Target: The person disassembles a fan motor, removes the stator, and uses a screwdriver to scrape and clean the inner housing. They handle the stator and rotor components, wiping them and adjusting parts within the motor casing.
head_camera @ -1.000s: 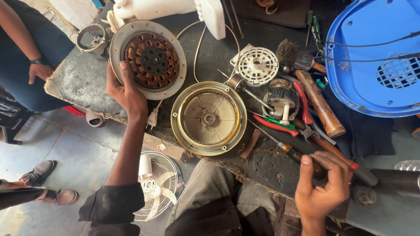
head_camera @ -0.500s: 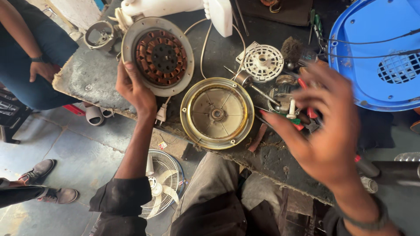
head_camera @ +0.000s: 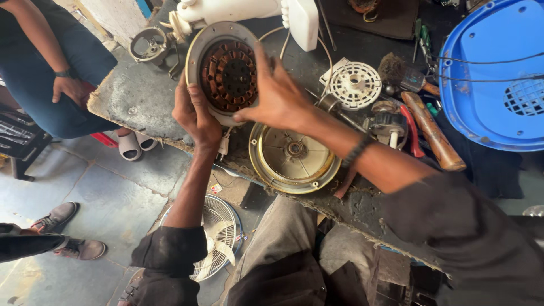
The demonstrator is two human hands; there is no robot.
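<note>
Currently your left hand (head_camera: 195, 116) cups the motor stator's (head_camera: 226, 73) near-left rim above the tabletop (head_camera: 136, 99); right hand (head_camera: 277, 93) fingers spread over its right edge. Likely heavy, rigid; hold the metal rim, spare the copper windings.

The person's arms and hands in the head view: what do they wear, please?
Both hands are bare, no gloves. The left hand has no wristband; its dark sleeve is pushed up to the elbow. The right hand wears a dark band at the wrist; its dark sleeve is rolled up the forearm.
</note>
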